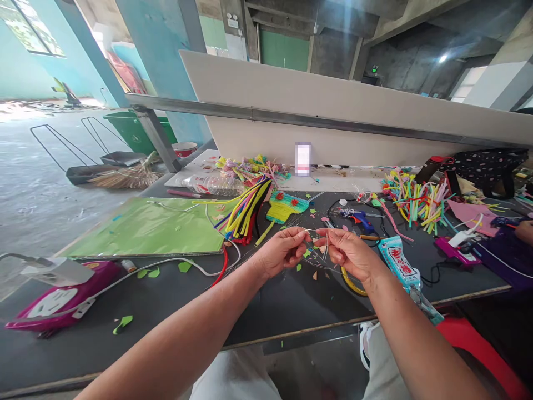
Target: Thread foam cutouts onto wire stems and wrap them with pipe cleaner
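Observation:
Above the dark table, my left hand [287, 249] pinches one end of a thin pale wire [311, 230]. My right hand [345, 251] pinches the same wire from the other side, with a few thin strands hanging below its fingers. The hands are close together but apart. Just beyond them lies a blue and yellow fuzzy shape [285, 208] with red spots. A bundle of colourful pipe cleaners [249, 214] is to the left of it. Behind my right hand lies a blue glue gun [361, 220].
A green sheet in plastic [145, 228] and a magenta power strip [62, 300] occupy the left. At right are a blue packet [400, 261], more pipe cleaners [420, 203] and another magenta power strip [457, 251]. Another person's hand [524, 231] shows at the right edge.

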`<move>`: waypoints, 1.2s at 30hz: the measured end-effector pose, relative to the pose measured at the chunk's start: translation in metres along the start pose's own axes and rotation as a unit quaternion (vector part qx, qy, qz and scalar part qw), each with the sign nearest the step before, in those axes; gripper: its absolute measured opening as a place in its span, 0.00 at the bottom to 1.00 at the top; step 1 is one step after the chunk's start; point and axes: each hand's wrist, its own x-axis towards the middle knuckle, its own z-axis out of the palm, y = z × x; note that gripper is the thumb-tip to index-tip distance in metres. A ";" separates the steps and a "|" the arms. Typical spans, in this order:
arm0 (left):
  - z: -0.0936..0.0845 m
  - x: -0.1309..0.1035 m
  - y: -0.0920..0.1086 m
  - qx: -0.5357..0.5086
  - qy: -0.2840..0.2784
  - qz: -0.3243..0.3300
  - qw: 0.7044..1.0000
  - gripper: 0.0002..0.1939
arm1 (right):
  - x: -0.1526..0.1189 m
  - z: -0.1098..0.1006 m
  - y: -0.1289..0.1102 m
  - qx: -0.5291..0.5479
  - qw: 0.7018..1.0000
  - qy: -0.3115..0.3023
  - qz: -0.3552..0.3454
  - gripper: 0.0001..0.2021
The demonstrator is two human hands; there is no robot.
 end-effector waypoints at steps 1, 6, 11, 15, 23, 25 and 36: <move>0.000 0.000 0.000 0.000 0.004 0.002 1.000 0.13 | -0.002 0.002 0.000 -0.025 0.998 0.052 -0.035 0.17; 0.000 0.000 0.002 0.013 0.037 0.011 0.999 0.15 | -0.027 0.021 -0.008 -0.320 0.873 0.238 -0.281 0.08; -0.003 0.000 0.000 0.046 0.063 0.015 0.997 0.16 | -0.042 0.026 -0.019 -0.557 0.761 0.008 -0.333 0.08; -0.004 0.000 -0.001 0.065 0.080 0.010 0.995 0.16 | -0.036 0.024 -0.017 -0.688 0.671 -0.024 -0.276 0.08; -0.003 0.001 -0.004 0.057 0.090 0.015 0.994 0.16 | -0.031 0.039 -0.003 -0.744 0.624 0.034 -0.237 0.09; -0.003 0.001 -0.005 0.050 0.099 0.019 0.994 0.16 | -0.030 0.038 0.000 -0.740 0.630 0.035 -0.233 0.10; -0.002 0.002 -0.005 0.025 0.131 0.042 0.990 0.16 | -0.024 0.036 0.008 -0.734 0.629 0.072 -0.246 0.10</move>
